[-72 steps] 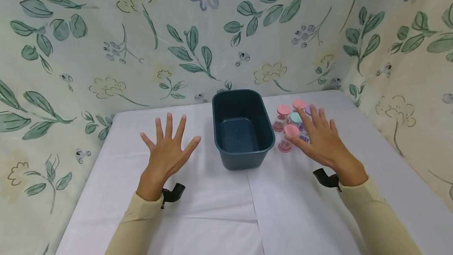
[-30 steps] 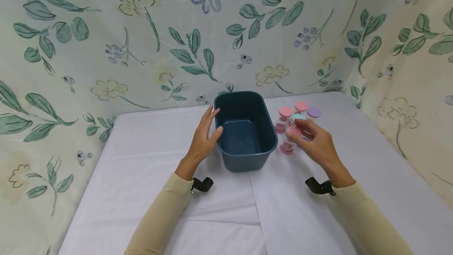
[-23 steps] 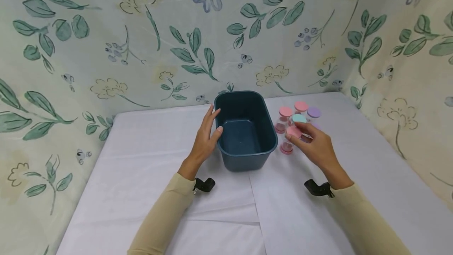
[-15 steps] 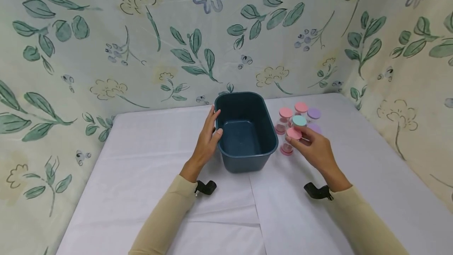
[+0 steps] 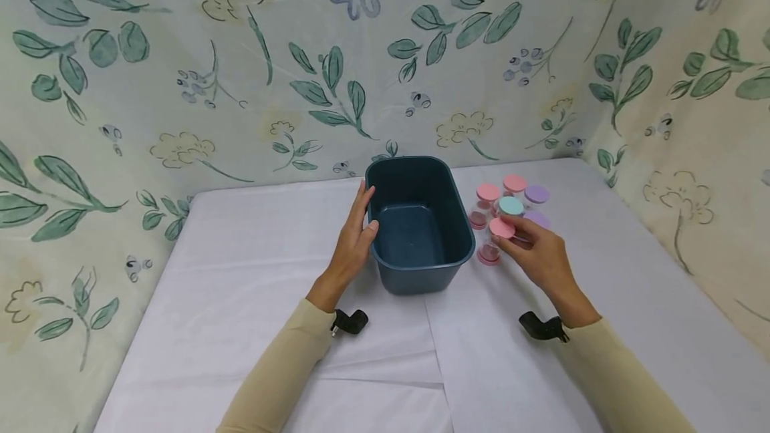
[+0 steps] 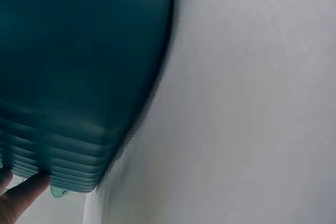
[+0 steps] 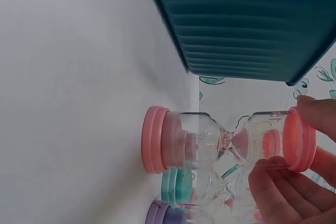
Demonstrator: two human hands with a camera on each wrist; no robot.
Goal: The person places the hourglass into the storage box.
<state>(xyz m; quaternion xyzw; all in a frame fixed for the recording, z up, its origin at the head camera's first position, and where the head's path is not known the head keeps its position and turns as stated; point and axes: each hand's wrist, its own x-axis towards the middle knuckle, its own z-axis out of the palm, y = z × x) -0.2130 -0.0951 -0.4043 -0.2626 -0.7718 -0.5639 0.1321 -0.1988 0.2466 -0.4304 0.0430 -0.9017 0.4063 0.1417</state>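
My right hand pinches the pink top cap of an hourglass between thumb and fingers. This sand timer stands upright at the front of a small group, its lower pink cap on or close over the white cloth. At the left side of a dark teal plastic bin, my left hand rests with fingers nearly straight; its fingertips touch the outer wall in the left wrist view. A teal-capped hourglass stands right behind the held one.
More hourglasses stand behind: two pink-capped ones, a pink hourglass and another pink hourglass, and a purple hourglass. A second purple cap shows behind the right fingers. Floral curtain borders the white-covered table.
Both hands were spread above the table at first. The left came right to the bin's side; the right lowered onto the front hourglass and took its cap. Lately both hands barely move.
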